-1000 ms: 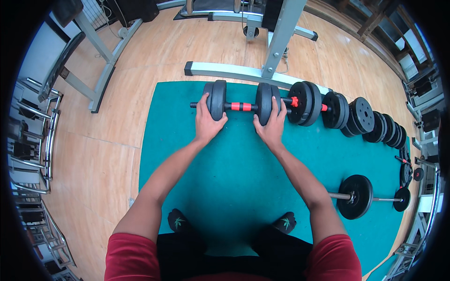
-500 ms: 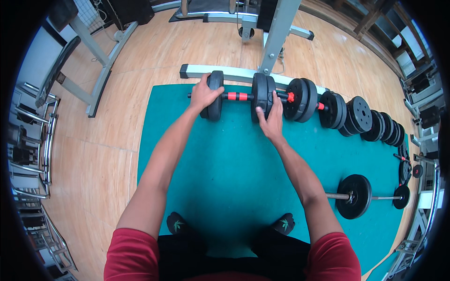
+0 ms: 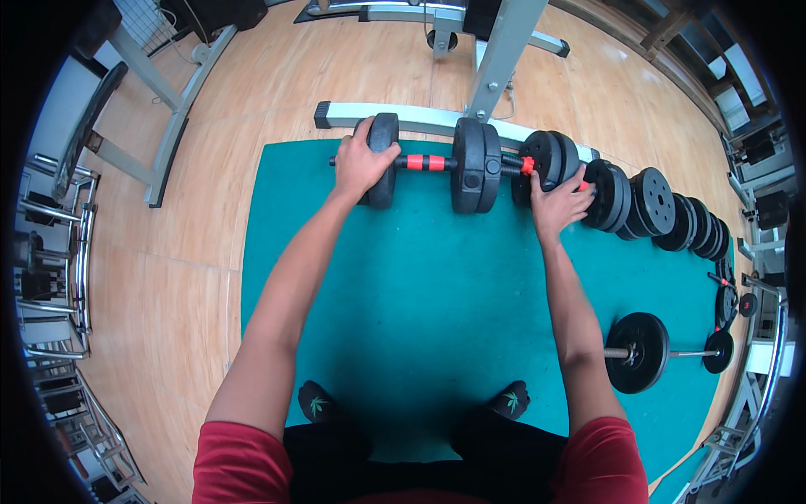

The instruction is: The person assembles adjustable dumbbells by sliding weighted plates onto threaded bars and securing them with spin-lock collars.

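My left hand (image 3: 361, 165) is wrapped over the black weight plates (image 3: 384, 181) at the left end of a dumbbell with a red and black grip (image 3: 426, 163). The plates at its right end (image 3: 475, 168) stand free of both hands. My right hand (image 3: 561, 204) is at the near side of a second dumbbell's black plates (image 3: 547, 155), thumb and fingers spread apart. Whether its fingertips touch those plates is hard to make out. A red collar (image 3: 527, 165) shows just above my right thumb. Both dumbbells lie on a green mat (image 3: 403, 294).
More black plates (image 3: 653, 204) and dumbbells run in a curved row to the right. A barbell (image 3: 638, 353) lies near my right forearm. Behind the dumbbells is a grey machine frame (image 3: 403, 116). My socked feet (image 3: 510, 400) are on the mat; wooden flooring (image 3: 168, 286) lies leftward.
My right hand has left the first dumbbell's right-end plates and moved right to the second dumbbell. The left hand stays on the left-end plates. The view has shifted slightly.
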### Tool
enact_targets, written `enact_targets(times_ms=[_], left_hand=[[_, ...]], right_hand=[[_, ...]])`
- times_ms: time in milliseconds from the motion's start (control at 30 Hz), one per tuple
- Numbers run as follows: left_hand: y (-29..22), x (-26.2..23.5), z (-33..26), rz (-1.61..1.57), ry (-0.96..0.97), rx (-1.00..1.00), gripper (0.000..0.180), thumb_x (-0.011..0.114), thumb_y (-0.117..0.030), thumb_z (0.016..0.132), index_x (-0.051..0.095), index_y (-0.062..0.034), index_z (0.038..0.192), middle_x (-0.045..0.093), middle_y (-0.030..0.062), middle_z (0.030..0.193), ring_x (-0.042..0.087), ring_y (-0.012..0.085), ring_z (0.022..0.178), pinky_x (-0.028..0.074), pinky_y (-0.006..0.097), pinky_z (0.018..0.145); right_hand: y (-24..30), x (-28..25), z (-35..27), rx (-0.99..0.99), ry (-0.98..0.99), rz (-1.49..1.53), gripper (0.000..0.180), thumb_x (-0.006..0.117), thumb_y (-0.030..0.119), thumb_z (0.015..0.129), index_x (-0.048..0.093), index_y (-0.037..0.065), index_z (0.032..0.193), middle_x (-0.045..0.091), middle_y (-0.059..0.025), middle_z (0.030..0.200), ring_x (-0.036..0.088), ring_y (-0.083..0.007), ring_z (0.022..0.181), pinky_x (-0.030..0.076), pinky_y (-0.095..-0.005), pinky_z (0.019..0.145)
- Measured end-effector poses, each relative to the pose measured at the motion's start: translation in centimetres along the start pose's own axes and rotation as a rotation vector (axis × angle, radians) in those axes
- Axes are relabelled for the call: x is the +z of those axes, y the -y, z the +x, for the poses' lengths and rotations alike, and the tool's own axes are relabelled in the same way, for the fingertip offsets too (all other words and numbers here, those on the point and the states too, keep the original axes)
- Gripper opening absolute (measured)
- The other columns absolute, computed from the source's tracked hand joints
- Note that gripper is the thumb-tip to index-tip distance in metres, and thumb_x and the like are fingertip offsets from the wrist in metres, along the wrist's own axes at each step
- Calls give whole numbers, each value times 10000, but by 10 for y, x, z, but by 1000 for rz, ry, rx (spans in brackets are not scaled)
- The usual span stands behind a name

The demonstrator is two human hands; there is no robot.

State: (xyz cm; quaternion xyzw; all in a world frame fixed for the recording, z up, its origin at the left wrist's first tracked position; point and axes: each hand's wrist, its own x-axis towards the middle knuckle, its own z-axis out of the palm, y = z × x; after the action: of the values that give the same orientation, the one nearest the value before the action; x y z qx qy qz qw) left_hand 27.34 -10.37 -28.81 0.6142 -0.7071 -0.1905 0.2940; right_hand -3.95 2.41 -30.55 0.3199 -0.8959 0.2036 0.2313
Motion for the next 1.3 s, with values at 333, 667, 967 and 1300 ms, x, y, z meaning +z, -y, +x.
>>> enact_targets(times_ms=[333,667,967,1300], left_hand=[[2,-7,7,-39,75,1,843,733,-463,687,516,-82,1407,689,242,1094,659,393,1035,519,473,916],[-2,-10,7,-4,122,-24,833,713,-472,704,494,-144,1438,684,235,1131,649,391,1073,505,465,952],[2,-1,4,100,28,-15,785,695,-538,755,492,-210,1438,651,238,1088,635,409,1061,508,496,916],[-23,-20,-13,164,135,-121,857,618,-684,803,405,-226,1496,496,222,1389,542,375,1246,460,486,1005]], right_hand=[[-25,11,29,-185,262,531,1013,786,330,778,175,11,1520,453,-309,1239,558,-499,1066,500,-511,877],[-31,10,34,-156,312,443,1003,760,390,790,173,59,1532,453,-317,1276,588,-527,1031,509,-528,886],[-32,9,32,-170,335,448,1031,775,429,777,177,64,1534,443,-308,1286,566,-494,1093,502,-517,907],[-40,6,30,-178,339,410,1082,776,506,778,152,65,1544,402,-332,1340,496,-501,1206,460,-510,980]])
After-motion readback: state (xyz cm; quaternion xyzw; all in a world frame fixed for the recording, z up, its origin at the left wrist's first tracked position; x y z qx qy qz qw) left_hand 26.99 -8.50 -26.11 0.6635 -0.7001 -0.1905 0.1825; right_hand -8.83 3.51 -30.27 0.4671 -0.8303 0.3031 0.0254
